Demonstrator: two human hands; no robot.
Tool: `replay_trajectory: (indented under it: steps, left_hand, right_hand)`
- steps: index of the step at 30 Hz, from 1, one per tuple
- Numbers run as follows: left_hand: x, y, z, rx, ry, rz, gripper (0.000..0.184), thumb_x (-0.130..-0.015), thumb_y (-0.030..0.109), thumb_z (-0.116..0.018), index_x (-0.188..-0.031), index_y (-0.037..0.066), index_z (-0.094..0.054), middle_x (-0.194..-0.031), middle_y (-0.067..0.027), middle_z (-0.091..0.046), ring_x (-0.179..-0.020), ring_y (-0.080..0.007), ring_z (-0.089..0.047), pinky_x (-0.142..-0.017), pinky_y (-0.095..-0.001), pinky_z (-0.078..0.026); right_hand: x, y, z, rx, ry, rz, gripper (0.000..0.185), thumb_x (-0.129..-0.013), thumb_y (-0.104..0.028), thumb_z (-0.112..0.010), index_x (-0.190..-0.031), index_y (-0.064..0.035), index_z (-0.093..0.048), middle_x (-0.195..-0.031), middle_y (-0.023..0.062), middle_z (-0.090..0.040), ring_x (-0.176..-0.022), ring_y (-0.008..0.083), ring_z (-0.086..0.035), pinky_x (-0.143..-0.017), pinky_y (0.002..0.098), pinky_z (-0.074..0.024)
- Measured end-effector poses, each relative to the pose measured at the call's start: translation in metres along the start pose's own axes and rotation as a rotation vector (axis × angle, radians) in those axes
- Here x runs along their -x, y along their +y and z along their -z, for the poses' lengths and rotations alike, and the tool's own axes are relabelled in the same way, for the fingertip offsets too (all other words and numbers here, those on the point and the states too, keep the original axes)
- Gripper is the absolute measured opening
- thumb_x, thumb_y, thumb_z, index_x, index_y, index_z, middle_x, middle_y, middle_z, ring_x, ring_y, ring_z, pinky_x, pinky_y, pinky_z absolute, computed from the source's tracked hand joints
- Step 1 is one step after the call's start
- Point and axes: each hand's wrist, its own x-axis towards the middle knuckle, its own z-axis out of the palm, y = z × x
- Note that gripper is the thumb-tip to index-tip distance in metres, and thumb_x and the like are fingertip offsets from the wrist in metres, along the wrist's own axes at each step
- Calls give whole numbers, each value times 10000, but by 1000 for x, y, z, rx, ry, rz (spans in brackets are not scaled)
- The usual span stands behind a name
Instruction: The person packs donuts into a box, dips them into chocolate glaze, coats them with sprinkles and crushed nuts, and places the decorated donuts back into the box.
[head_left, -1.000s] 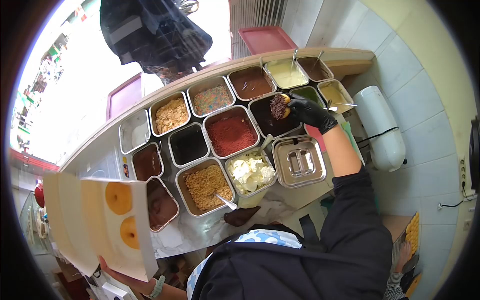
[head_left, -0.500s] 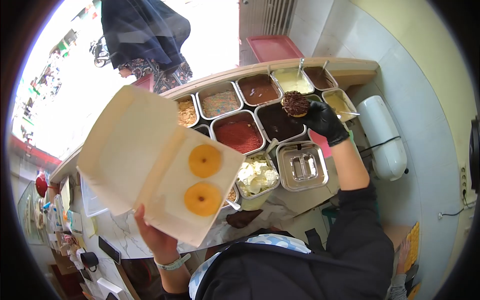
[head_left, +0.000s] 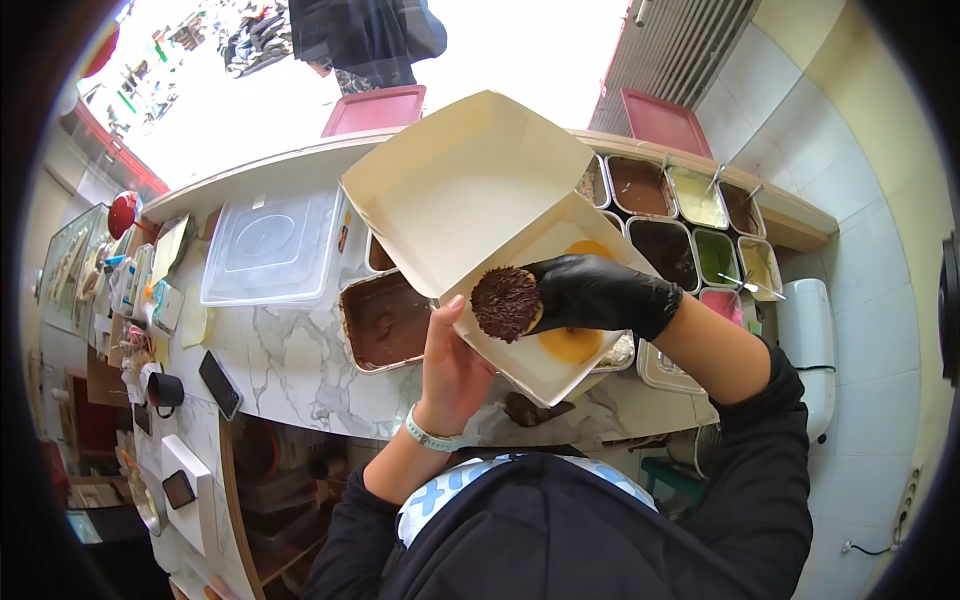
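Note:
My right hand [head_left: 597, 296], in a black glove, grips a donut [head_left: 506, 303] covered in chocolate sprinkles, held over the near left part of an open cardboard box [head_left: 470, 190]. Inside the box lie two plain donuts [head_left: 570, 345], partly covered by my glove. My bare left hand [head_left: 452, 368] is closed on the near left edge of the box, thumb on the rim and the fingers mostly hidden underneath. The lid of the box stands folded back toward the window side.
Metal topping trays [head_left: 662, 250] stand at the right behind the box. A chocolate-smeared tray [head_left: 385, 325] and a clear lidded container [head_left: 270, 245] sit left of it. A phone [head_left: 220, 384] lies on the marble counter [head_left: 290, 375]. A person in dark clothing [head_left: 365, 40] is outside.
My right hand has brought the sprinkled donut from above the topping trays to the box. My view has shifted left, and the box now appears further right in it.

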Motion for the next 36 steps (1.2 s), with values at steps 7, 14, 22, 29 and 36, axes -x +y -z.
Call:
replay_trajectory:
  steps: [7,14,22,29,36]
  left_hand:
    - [5,4,9,-65,35,-85,470,-863,317,-493,-1245,52,-425,-1157,-89,-558,-1044,-214,-569,-850,-376,-488]
    - [9,5,11,-57,44,-100,443,-848,257,-492,-1234,48,-430,-1164,-91,-549,-1048,-222,-563,-877,-388,-470]
    - [8,6,16,55,-22,-9,450,-824,227,-481,-1229,34,-449,-1179,-95,-541,-1076,-229,-530,-909,-391,-427]
    - [10,4,9,114,-73,60,419,-870,278,-474,-1219,47,-467,-1179,-80,-547,-1103,-217,-511,-942,-376,-403]
    - [2,1,9,-3,-2,-62,385,-913,308,-482,-1199,49,-479,-1177,-75,-548,-1108,-194,-508,-965,-355,-395]
  right_hand:
    - [-35,-34,-7,-83,130,-711,259,-739,-86,-628,-987,-10,-613,-844,109,-648,-732,243,-636,-691,315,-508]
    - [-31,-41,-4,624,-25,-396,274,-797,-143,-596,-1034,-6,-584,-857,169,-623,-793,303,-625,-703,348,-497]
    - [-22,-76,-29,840,134,-21,208,-704,-170,-652,-865,-56,-589,-889,122,-577,-871,292,-557,-767,389,-447]
    - [-25,-79,-44,929,158,219,77,-686,-167,-611,-725,-100,-613,-918,70,-563,-864,254,-547,-743,372,-422]
    - [-27,-70,-50,951,175,251,83,-686,-160,-596,-742,-101,-612,-873,99,-531,-863,275,-512,-723,369,-409]
